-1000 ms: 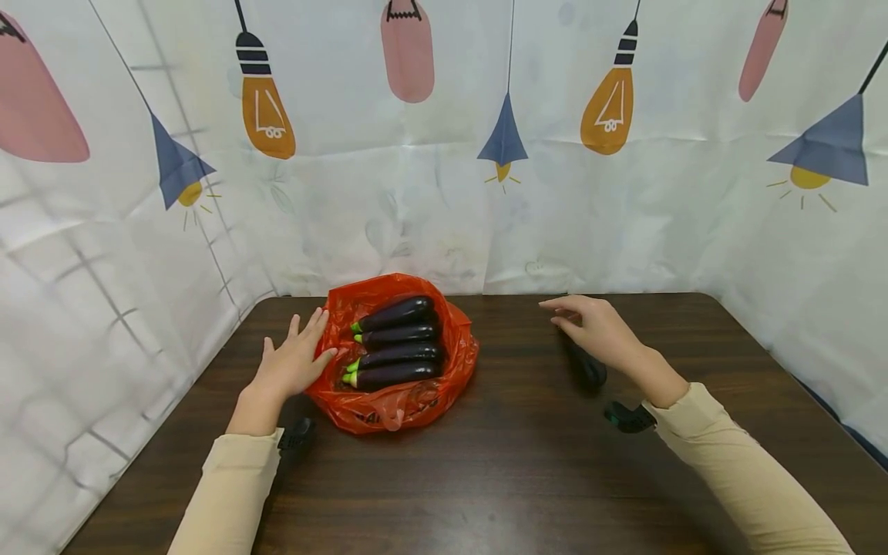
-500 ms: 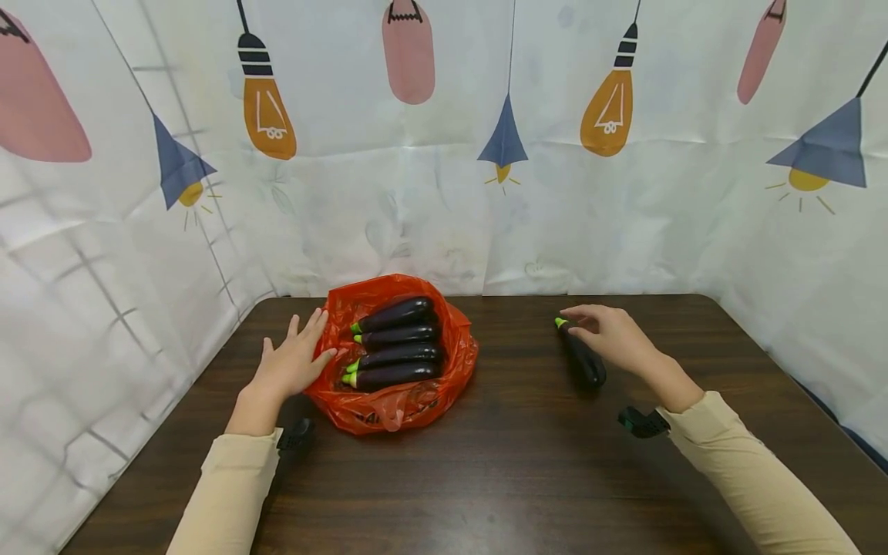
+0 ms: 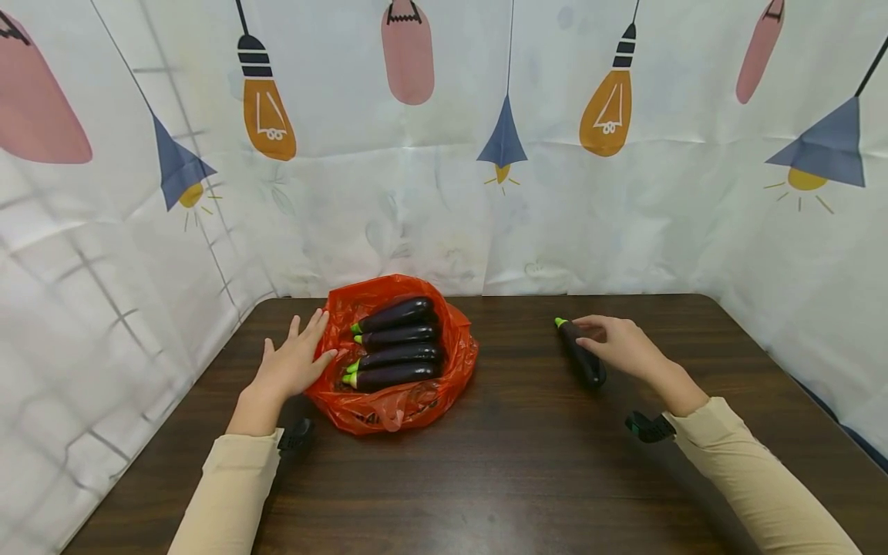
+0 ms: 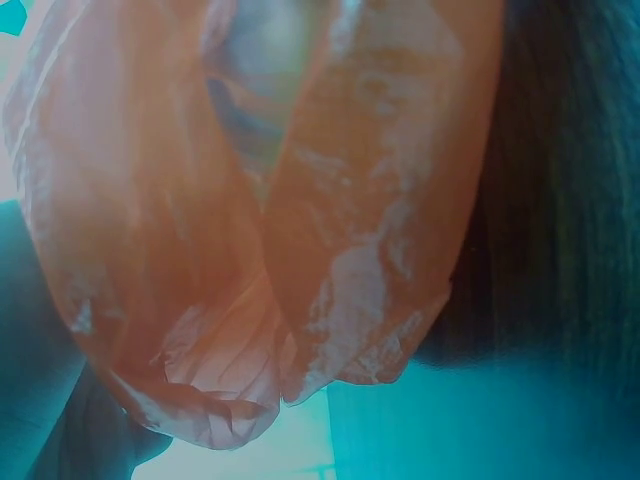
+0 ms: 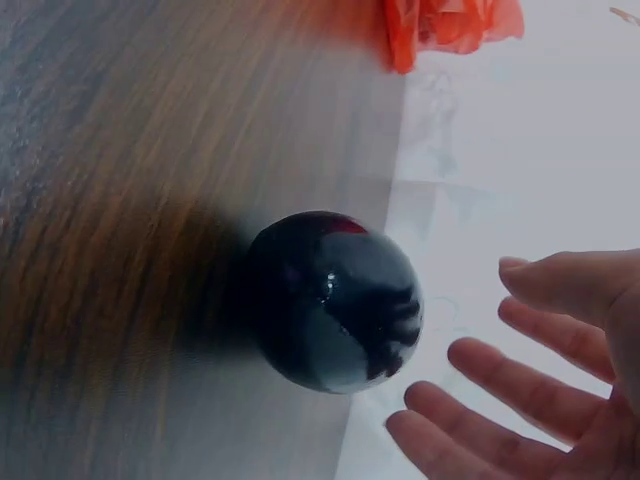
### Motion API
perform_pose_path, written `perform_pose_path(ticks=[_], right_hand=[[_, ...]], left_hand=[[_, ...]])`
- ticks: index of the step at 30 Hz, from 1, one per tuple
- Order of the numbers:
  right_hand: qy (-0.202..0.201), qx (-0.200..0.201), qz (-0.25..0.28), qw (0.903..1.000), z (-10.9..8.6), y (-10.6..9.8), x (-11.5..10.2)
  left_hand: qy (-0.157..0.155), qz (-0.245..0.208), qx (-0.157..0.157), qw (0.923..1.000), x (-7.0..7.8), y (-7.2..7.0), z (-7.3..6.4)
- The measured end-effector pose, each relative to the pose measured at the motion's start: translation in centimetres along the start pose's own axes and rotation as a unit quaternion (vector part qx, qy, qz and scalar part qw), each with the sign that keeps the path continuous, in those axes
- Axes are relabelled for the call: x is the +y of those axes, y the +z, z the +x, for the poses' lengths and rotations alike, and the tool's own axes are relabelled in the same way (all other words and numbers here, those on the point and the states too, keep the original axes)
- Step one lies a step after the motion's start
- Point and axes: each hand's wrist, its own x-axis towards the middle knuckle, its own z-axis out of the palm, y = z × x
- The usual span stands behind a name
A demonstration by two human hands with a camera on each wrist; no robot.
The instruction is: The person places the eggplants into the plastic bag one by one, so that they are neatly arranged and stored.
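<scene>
Spread fingers of my left hand (image 3: 291, 364) rest against the left rim of a red plastic bag (image 3: 459, 370). Several dark, glossy eggplants (image 3: 398, 352) lie in the bag, green stems pointing left. In the left wrist view the bag's crinkled film (image 4: 370, 220) fills most of the picture. My right hand (image 3: 620, 344) hovers just right of a single eggplant (image 3: 581, 354) on the table, fingers slightly bent and holding nothing. Seen from the right wrist, that eggplant's round end (image 5: 335, 300) is apart from the hand (image 5: 530, 390).
Everything lies on a dark wooden table (image 3: 472, 470). Behind it and along both sides hangs a pale printed curtain (image 3: 444, 208). A black device (image 3: 648, 426) sits at the right wrist and another (image 3: 297, 435) at the left.
My right hand has drawn back to the right and slightly toward me, off the single eggplant, which now shows its green stem. The left hand and bag have stayed put.
</scene>
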Motion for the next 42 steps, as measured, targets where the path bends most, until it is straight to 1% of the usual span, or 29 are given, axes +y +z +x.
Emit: perform_pose_path(ticks=[7,9,11,16,19,24,28,42], right_hand=[[0.019,-0.019,0.009,0.9996,0.0,0.1,0.8],[0.027,-0.027,0.015,0.9992,0.1,0.0,1.2],[0.041,-0.04,0.033,0.9978,0.1,0.0,1.6],[0.079,-0.077,0.081,0.9906,0.1,-0.1,2.0],[0.096,-0.095,0.094,0.9864,0.2,-0.2,2.1],[0.121,-0.131,0.119,0.9767,0.5,-0.3,2.2],[0.126,-0.144,0.134,0.9724,0.6,-0.2,2.4],[0.123,-0.157,0.141,0.9697,1.2,0.0,2.4]], left_hand=[[0.0,-0.002,-0.001,1.0,0.0,0.0,0.0],[0.0,-0.002,-0.001,1.0,0.1,0.0,0.0],[0.0,-0.002,0.0,1.0,0.0,0.0,0.0],[0.001,0.0,-0.001,1.0,0.0,0.1,0.0],[0.001,-0.003,-0.002,1.0,0.0,0.1,0.0],[-0.001,-0.008,-0.004,1.0,0.0,0.1,0.0],[0.001,-0.009,-0.002,1.0,0.1,0.1,0.0],[0.0,-0.012,-0.004,0.9999,0.1,0.0,-0.1]])
